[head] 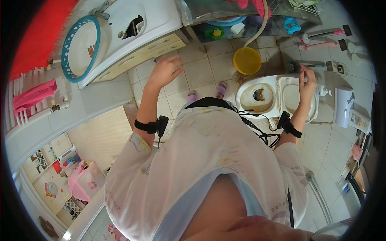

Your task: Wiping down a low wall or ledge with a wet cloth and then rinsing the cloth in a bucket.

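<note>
My left hand hangs over the tiled floor beside the cream-fronted washbasin cabinet. It holds nothing, and its fingers are apart and loosely bent. On the other side, my right hand is above the raised lid of the toilet. Its fingers curl loosely with no object seen in them. From this view the fingertips overlap a wall-hung brush, and I cannot tell whether they touch it. Brown stains mark the toilet bowl. Both forearms wear black straps with small devices and cables.
A yellow bucket stands on the floor with a pale hose reaching it. A blue-rimmed basin rests on the washbasin counter. Pink-headed brushes hang on the right wall, near a soap pump bottle. Black cables dangle by my right arm.
</note>
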### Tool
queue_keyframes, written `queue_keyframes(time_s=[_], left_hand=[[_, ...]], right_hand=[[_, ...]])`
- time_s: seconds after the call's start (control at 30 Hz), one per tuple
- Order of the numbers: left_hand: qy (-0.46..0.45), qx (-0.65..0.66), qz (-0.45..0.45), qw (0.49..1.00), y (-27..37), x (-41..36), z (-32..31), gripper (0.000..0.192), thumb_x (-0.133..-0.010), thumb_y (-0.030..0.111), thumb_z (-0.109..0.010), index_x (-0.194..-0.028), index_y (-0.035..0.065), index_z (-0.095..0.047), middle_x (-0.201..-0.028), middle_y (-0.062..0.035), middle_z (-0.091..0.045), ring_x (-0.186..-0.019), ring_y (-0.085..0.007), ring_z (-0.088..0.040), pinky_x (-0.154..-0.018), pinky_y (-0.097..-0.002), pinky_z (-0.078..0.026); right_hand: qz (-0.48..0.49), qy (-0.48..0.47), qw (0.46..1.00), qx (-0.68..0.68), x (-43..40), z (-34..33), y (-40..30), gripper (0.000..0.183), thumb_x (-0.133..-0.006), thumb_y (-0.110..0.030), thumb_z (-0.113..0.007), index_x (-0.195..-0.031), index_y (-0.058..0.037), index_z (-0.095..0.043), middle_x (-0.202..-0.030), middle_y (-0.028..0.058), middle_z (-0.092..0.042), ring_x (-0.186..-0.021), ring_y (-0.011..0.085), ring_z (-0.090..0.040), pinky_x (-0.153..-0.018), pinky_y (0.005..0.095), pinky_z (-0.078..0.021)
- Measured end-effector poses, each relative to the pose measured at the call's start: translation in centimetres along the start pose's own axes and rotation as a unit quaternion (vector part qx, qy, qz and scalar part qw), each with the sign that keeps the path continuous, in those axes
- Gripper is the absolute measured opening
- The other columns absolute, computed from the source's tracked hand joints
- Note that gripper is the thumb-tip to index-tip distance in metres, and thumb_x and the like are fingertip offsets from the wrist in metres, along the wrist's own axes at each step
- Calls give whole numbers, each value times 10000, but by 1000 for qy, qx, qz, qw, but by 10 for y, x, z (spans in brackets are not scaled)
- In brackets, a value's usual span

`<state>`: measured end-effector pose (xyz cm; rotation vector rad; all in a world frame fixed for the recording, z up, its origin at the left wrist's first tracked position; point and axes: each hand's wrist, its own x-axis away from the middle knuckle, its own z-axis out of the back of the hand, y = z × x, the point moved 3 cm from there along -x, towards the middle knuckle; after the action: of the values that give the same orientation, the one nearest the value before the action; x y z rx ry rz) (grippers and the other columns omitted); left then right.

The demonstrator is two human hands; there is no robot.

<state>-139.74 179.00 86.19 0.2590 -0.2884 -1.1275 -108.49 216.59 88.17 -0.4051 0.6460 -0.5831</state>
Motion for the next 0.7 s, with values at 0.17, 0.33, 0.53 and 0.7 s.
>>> queue_keyframes(time_s=[0.17, 0.33, 0.53, 0.7], left_hand=[[16, 17, 5, 1000, 17, -17, -3, 251, -856, 264, -596, -998, 72, -674, -1213, -114, -583, -1081, -347, -539, -951, -424, -418], [5, 17, -11, 1000, 20, -24, -8, 262, -858, 269, -597, -1010, 68, -670, -1209, -117, -583, -1082, -337, -540, -943, -422, -422], [5, 21, -22, 1000, 9, -40, 12, 258, -856, 259, -602, -1015, 66, -666, -1204, -101, -587, -1063, -328, -548, -931, -416, -430], [44, 13, -74, 996, -26, -59, 19, 242, -855, 242, -607, -1018, 73, -667, -1182, -94, -599, -1024, -329, -559, -905, -412, -442]], right_hand=[[21, 9, 1000, 18, -14, 10, 14, 175, -854, -6, -570, -1005, -32, -654, -825, 101, -603, -656, 188, -561, -609, 269, -462], [33, 10, 999, 6, -11, 1, 20, 160, -857, -11, -575, -996, -28, -654, -803, 101, -595, -640, 186, -550, -587, 273, -456], [11, 6, 1000, 13, -17, 5, 15, 171, -847, 1, -578, -997, -30, -655, -794, 103, -592, -638, 187, -545, -600, 275, -454], [21, 27, 998, 48, -17, 8, 1, 192, -833, 18, -579, -1001, -34, -656, -789, 98, -588, -645, 185, -541, -623, 279, -453]])
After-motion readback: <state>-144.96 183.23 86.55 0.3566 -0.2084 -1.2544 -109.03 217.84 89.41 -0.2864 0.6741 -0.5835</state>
